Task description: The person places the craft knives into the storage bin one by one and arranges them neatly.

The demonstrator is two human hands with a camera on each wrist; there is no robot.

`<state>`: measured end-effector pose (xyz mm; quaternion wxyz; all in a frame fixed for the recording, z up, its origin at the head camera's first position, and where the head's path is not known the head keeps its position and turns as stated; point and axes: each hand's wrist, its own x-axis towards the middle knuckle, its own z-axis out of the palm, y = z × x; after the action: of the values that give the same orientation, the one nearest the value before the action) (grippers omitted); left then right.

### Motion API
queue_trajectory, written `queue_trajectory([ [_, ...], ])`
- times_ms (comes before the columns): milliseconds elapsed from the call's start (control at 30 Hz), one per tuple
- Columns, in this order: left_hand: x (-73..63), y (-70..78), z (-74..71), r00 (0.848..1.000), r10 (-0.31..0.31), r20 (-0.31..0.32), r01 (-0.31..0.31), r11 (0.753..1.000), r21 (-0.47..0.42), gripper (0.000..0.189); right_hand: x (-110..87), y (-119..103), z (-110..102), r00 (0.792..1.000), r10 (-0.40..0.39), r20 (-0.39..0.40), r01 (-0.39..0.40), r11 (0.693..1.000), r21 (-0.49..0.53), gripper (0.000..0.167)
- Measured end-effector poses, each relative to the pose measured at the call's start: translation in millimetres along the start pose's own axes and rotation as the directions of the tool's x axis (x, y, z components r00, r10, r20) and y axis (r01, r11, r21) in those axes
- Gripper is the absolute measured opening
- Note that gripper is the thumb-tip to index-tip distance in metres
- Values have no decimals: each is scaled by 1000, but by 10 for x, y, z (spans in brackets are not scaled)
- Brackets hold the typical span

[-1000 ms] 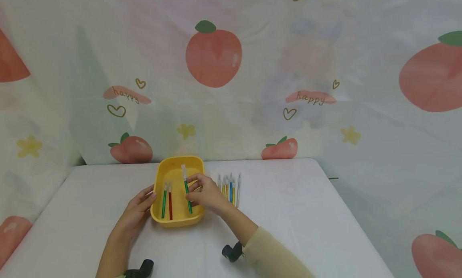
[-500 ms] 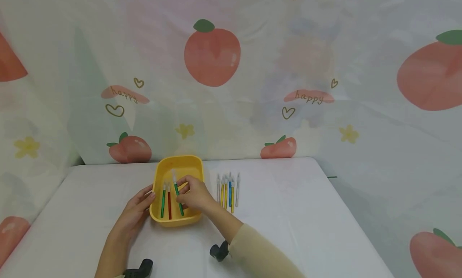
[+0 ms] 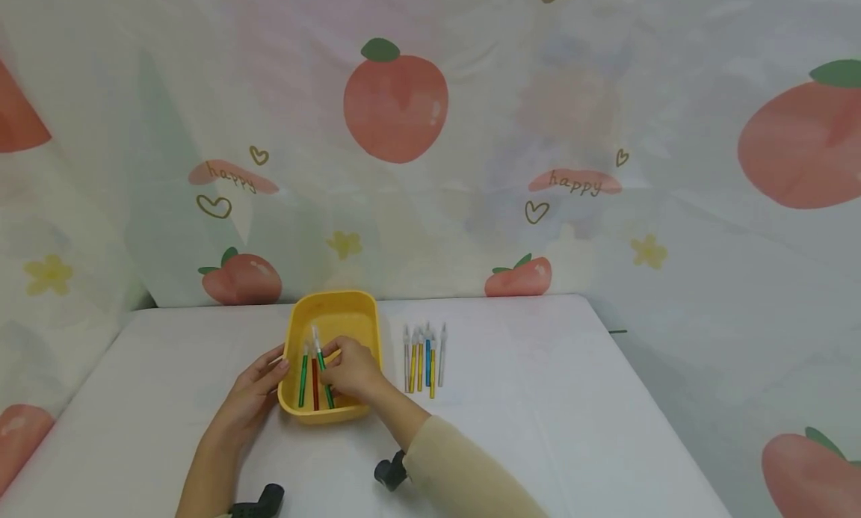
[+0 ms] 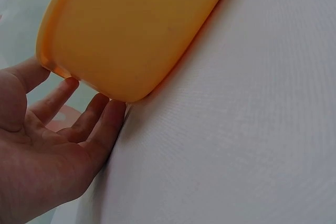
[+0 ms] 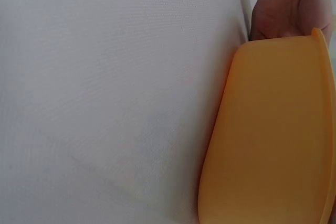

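My left hand [image 3: 258, 380] rests against the left side of a yellow tray [image 3: 339, 301]. In the left wrist view its fingertips touch the outer wall of the tray [image 4: 142, 30]. Inside, my right hand [image 3: 353, 368] pinches a slim green pen-shaped tool with a clear cap [image 3: 325, 380], slightly tilted. Just left of it lie a red pen-shaped tool [image 3: 315, 387] and another green one [image 3: 303, 383], side by side. In the right wrist view the tray wall [image 5: 273, 129] hides the held tool, and part of the left hand [image 5: 289, 6] shows beyond.
Several silver, yellow and blue pen-shaped tools [image 3: 420, 361] lie in a row on the white table [image 3: 538, 406], right of the tray. A patterned curtain [image 3: 430, 204] hangs behind the table's far edge.
My right hand has moved left and slightly down inside the tray, bringing the green tool close to the red one. My left hand has stayed at the tray's side.
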<state>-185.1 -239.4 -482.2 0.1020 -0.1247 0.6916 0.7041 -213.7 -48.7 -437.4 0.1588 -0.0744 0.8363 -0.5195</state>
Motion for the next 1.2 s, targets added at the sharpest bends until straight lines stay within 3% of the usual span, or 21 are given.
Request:
queue_trajectory([
  [267,-5,5,-9,1000,3,-8,-3,1000,12,66,58,14,58,998,59,-37,-62,993,-103,28],
  [667,9,12,-1,1000,-4,-7,4,1000,-5,65,136,36,104,986,167,-21,-168,985,-44,24],
  [1200,-10,9,-10,1000,2,15,-3,1000,4,62,214,-1,271,984,164,-69,-169,982,-87,29],
])
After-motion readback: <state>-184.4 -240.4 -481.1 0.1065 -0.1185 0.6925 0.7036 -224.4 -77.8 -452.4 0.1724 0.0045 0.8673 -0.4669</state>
